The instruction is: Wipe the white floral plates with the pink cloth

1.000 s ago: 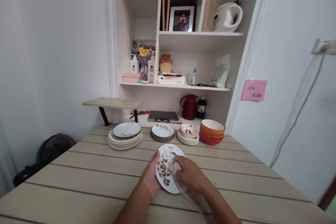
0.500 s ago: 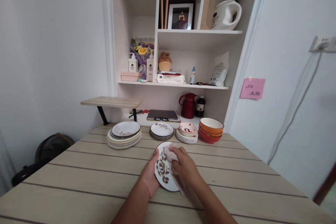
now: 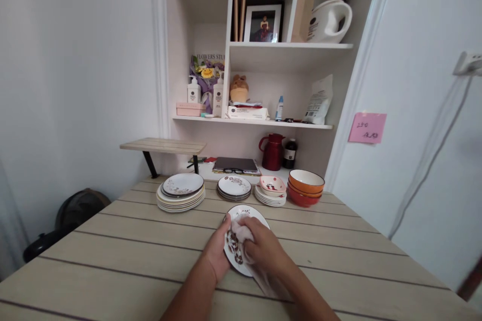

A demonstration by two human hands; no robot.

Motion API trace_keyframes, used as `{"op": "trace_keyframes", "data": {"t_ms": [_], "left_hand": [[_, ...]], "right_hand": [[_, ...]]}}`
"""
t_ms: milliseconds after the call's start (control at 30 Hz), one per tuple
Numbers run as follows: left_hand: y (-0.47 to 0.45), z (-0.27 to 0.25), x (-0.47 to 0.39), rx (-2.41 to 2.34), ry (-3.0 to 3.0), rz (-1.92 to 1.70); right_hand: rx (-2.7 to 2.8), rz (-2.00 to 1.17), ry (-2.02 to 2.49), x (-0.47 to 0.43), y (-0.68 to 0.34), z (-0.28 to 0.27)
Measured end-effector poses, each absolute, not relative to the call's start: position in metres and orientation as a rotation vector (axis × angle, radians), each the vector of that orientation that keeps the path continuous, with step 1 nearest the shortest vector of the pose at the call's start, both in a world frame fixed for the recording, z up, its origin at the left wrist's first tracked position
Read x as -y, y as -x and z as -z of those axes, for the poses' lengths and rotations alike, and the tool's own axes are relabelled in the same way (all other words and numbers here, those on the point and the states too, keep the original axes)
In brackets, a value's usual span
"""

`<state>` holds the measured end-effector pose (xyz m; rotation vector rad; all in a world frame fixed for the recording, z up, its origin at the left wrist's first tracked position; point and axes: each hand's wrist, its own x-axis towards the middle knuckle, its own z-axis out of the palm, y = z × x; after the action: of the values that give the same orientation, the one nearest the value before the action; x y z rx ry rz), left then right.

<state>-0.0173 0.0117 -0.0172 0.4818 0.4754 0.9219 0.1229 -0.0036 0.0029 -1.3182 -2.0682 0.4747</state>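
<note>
The crumpled pale fabric cloth [image 3: 243, 232], bunched in the curled right hand [image 3: 265, 250], has slid from the far rim of the round white plate with brown floral patterning [image 3: 234, 250] back toward the left hand [image 3: 217, 250]. That left hand grips the plate's near-side rim, holding it beneath the right hand, so wiping seems unfinished.

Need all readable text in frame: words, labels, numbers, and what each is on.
"FLOWERS STU", cut off at right: sheet behind the flowers.
"250", handwritten: pink note; its lower writing is unclear.
Too small or blurred: labels on pump bottles, white box, jug, pouch, dark bottle.
Plate: no lettering visible.
</note>
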Motion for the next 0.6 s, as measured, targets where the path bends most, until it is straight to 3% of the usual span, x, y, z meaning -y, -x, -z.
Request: {"op": "trace_keyframes", "data": {"t_ms": [333,467,600], "left_hand": [[0.015,0.016,-0.009,-0.469,-0.493,-0.924],[0.014,0.017,-0.009,-0.48,-0.489,-0.885],[0.014,0.017,-0.009,-0.474,-0.488,-0.877]], "right_hand": [[1.904,-0.241,1.628,-0.009,-0.135,0.003],[1.969,-0.294,1.729,-0.008,-0.145,-0.003],[2.105,-0.435,1.554,-0.001,-0.145,-0.009]]}}
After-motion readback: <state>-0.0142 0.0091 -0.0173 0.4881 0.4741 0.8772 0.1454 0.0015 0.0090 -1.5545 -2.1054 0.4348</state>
